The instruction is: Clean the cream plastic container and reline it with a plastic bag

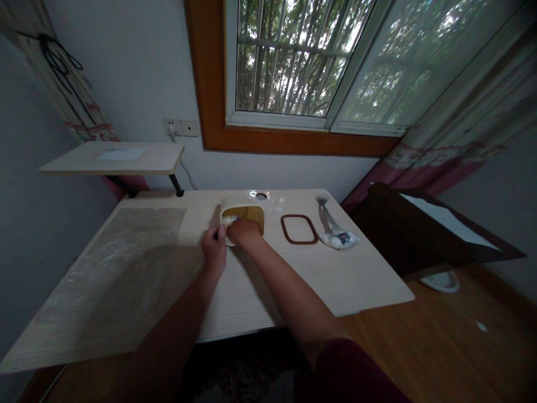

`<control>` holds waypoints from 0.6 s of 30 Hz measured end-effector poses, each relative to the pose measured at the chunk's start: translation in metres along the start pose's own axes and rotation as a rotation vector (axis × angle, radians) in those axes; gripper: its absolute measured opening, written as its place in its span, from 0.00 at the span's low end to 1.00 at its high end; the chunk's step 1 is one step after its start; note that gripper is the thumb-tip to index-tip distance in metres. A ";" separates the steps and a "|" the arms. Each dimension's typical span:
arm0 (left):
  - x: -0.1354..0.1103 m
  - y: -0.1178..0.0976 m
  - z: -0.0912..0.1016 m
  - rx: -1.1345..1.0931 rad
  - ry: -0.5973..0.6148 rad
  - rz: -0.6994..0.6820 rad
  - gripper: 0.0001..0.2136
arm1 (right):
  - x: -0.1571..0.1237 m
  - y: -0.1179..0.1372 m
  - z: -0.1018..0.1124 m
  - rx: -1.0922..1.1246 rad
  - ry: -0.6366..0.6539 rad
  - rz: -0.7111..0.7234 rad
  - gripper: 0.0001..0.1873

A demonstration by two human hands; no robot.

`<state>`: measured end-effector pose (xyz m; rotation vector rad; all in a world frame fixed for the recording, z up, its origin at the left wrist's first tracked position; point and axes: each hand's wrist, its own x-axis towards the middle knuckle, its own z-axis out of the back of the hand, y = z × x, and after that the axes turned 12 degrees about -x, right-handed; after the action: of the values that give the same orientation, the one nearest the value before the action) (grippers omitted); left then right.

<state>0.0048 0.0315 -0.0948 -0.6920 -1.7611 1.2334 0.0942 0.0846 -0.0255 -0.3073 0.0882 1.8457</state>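
A cream rectangular container [243, 212] with a yellowish inside sits on the pale wooden desk [293, 280], near its far middle. My left hand [215, 248] is curled against the container's near left corner, fingers closed on its edge. My right hand [244, 230] rests over the container's front rim, fingers bent into or onto it; a small pale thing shows between the two hands, too small to name. A dark red-brown ring-shaped seal [298, 229] lies flat to the right of the container.
A crumpled clear plastic bag [335, 235] lies right of the seal. A clear plastic sheet [121, 263] covers the desk's left part. A raised shelf [113, 158] stands back left, a dark wooden piece [423, 235] at the right. A cable hole [260, 196] is behind the container.
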 end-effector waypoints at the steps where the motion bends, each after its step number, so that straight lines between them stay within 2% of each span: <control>1: 0.000 -0.001 -0.001 -0.005 0.005 -0.001 0.18 | 0.000 0.000 0.000 0.002 0.005 -0.010 0.24; 7: -0.002 -0.002 -0.003 0.043 0.020 -0.008 0.18 | 0.003 0.002 -0.002 0.011 0.021 -0.098 0.23; 12: -0.003 -0.001 -0.003 0.041 0.031 -0.007 0.18 | 0.002 0.001 -0.001 0.008 -0.023 -0.172 0.33; 14: -0.003 -0.001 -0.002 0.037 0.034 -0.015 0.18 | 0.002 0.000 -0.002 0.002 -0.029 -0.160 0.33; 18: -0.002 0.001 -0.002 0.040 0.047 -0.016 0.18 | 0.003 -0.003 -0.003 -0.008 0.010 -0.053 0.25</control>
<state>0.0072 0.0308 -0.0962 -0.6778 -1.6962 1.2288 0.0963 0.0879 -0.0288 -0.3210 0.0788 1.7931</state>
